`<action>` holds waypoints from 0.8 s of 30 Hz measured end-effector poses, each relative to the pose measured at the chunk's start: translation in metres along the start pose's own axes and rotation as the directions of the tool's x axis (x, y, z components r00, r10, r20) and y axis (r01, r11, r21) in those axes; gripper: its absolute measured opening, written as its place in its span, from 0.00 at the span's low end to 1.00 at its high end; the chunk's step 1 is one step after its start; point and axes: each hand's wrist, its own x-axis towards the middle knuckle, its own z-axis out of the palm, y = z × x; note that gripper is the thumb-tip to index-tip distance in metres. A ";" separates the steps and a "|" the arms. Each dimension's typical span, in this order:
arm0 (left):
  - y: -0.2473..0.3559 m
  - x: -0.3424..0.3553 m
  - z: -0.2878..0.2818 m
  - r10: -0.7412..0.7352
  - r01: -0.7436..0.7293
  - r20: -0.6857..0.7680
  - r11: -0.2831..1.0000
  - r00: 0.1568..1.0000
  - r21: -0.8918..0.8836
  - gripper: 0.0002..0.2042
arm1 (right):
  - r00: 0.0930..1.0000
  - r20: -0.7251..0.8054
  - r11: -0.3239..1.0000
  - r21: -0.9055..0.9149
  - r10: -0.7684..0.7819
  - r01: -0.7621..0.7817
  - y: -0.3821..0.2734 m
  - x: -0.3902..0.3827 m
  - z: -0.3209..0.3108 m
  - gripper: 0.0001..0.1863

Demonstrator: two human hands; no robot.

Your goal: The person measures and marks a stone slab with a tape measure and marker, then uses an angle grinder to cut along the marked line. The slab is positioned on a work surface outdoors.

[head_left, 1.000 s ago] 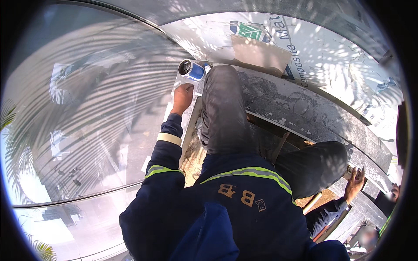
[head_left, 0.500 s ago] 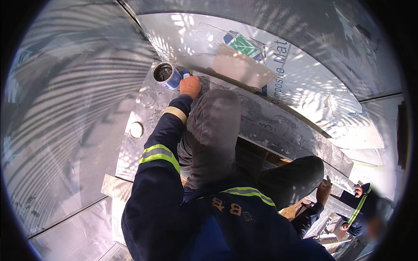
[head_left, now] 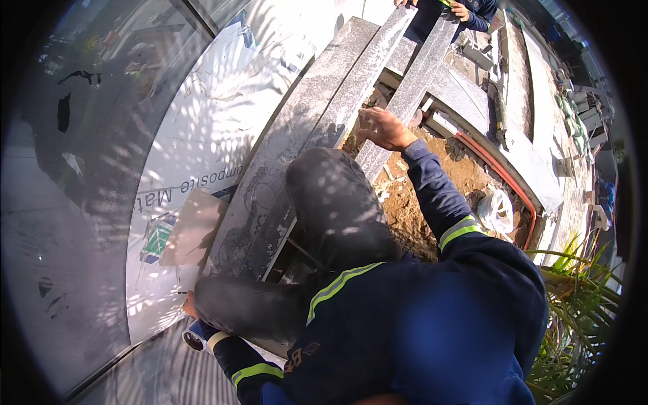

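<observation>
My right hand point(head_left: 386, 129) is raised over the gap between two long grey stone strips, its fingers curled loosely and apart, with nothing seen in it. Just under it lies the narrower stone strip point(head_left: 413, 91), slanting away to the top. My left hand point(head_left: 190, 305) shows only in part past my left knee, closed, with a thin dark tip sticking out by its fingers; what it holds I cannot make out. Beside that wrist stands the blue-and-white can point(head_left: 195, 337) with dark contents. A co-worker's hand point(head_left: 460, 11) is at the far end of the narrow strip.
A wide stone ledge point(head_left: 283, 135) runs along a white printed board point(head_left: 202, 145) with a beige tile point(head_left: 196, 229) leaning on it. Brown soil point(head_left: 412, 196), a white coil point(head_left: 496, 210) and an orange pipe point(head_left: 503, 169) lie at right. Palm leaves point(head_left: 574, 310) stand at lower right.
My view has swung to the right. My right hand has come up from beside my right knee to over the strips. The left stays near the can, now mostly behind my knee.
</observation>
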 end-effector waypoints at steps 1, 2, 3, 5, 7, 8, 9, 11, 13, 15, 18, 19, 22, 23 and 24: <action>0.014 0.021 -0.013 -0.020 0.019 -0.003 0.987 1.000 -0.163 0.15 | 1.000 -0.005 0.997 0.071 0.023 -0.023 0.002 0.000 -0.005 0.33; 0.036 0.041 -0.025 -0.047 0.047 0.007 0.945 0.999 -0.325 0.16 | 0.999 -0.040 0.998 0.063 0.029 -0.026 0.009 -0.003 -0.007 0.32; 0.064 0.060 -0.043 -0.137 0.154 0.070 0.860 0.988 -0.487 0.15 | 0.998 -0.050 0.988 0.155 0.034 -0.025 0.012 -0.005 -0.011 0.32; 0.167 0.068 -0.072 0.156 -0.157 -0.037 0.907 0.987 -0.391 0.13 | 0.997 -0.070 0.948 0.318 0.042 -0.018 0.002 -0.004 -0.033 0.33; 0.275 0.073 -0.080 0.487 -0.475 -0.020 0.841 0.873 -0.260 0.13 | 0.997 -0.074 0.873 0.486 0.000 0.036 -0.023 0.008 -0.052 0.36; 0.351 0.033 -0.076 0.599 -0.535 0.076 0.758 0.797 -0.372 0.11 | 0.999 0.021 0.835 0.549 0.036 -0.041 -0.034 0.018 -0.058 0.38; 0.426 -0.009 -0.071 0.694 -0.547 0.172 0.674 0.700 -0.497 0.09 | 0.996 0.075 0.777 0.629 -0.046 -0.012 -0.042 0.030 -0.062 0.40; 0.529 -0.082 -0.037 0.829 -0.564 0.289 0.542 0.478 -0.623 0.03 | 0.956 0.070 0.743 0.646 -0.286 0.175 -0.068 0.058 -0.070 0.40; 0.622 -0.162 0.002 0.906 -0.547 0.382 0.416 0.182 -0.726 0.04 | 0.898 -0.132 0.655 0.641 -0.421 0.401 -0.068 0.079 -0.060 0.33; 0.685 -0.213 0.044 0.919 -0.489 0.392 0.354 0.026 -0.797 0.06 | 0.887 -0.246 0.695 0.553 -0.390 0.459 -0.049 0.097 -0.066 0.24; 0.744 -0.240 0.089 0.940 -0.478 0.341 0.290 -0.021 -0.829 0.05 | 0.986 -0.113 0.551 0.819 -0.120 0.161 0.012 0.094 -0.102 0.17; 0.749 -0.250 0.107 0.918 -0.462 0.395 0.338 -0.029 -0.820 0.06 | 0.986 -0.093 0.435 0.888 -0.141 0.146 0.029 0.089 -0.108 0.17; 0.747 -0.282 0.158 0.941 -0.387 0.337 0.298 -0.037 -0.873 0.04 | 0.987 -0.070 0.596 0.790 -0.145 0.144 0.058 0.073 -0.117 0.19; 0.746 -0.293 0.170 0.921 -0.284 0.390 0.374 0.000 -0.883 0.03 | 0.994 -0.055 0.680 0.726 -0.094 0.104 0.066 0.073 -0.115 0.19; 0.747 -0.299 0.179 0.896 -0.176 0.444 0.442 0.032 -0.879 0.03 | 0.998 -0.045 0.755 0.653 -0.043 0.062 0.074 0.074 -0.109 0.20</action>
